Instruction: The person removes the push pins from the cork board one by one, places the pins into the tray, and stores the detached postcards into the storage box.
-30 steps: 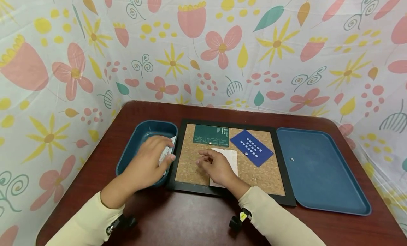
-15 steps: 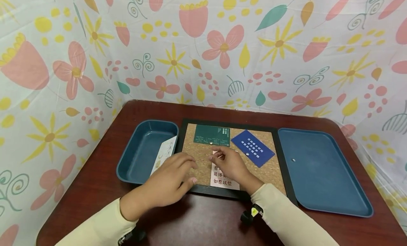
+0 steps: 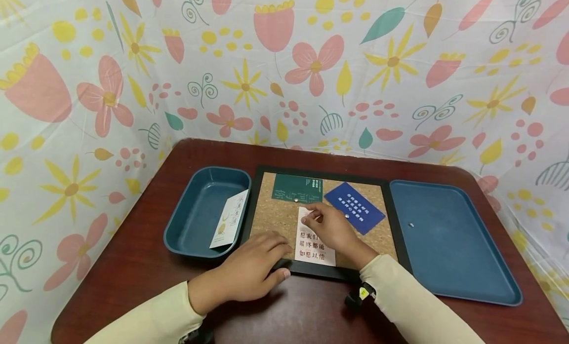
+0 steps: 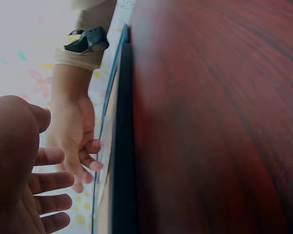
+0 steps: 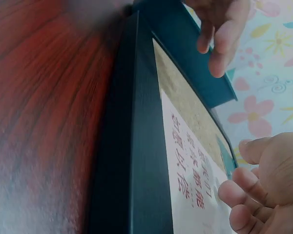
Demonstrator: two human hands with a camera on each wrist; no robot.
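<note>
Left hand (image 3: 252, 266) loosely spread, right hand (image 3: 332, 229) curled above white red-lettered paper card (image 3: 310, 251), black-framed cork board (image 3: 273, 215) beneath, right-hand grip unclear

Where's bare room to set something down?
Free: the right tray around its pin; the left bin left of its white card; the table between the sleeves, in front of the corkboard. Crowded: the corkboard: three cards, left hand, right hand.

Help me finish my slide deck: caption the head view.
Right hand over a rectangular white card with red lettering on a black-framed cork board, left hand by its near edge.
</note>
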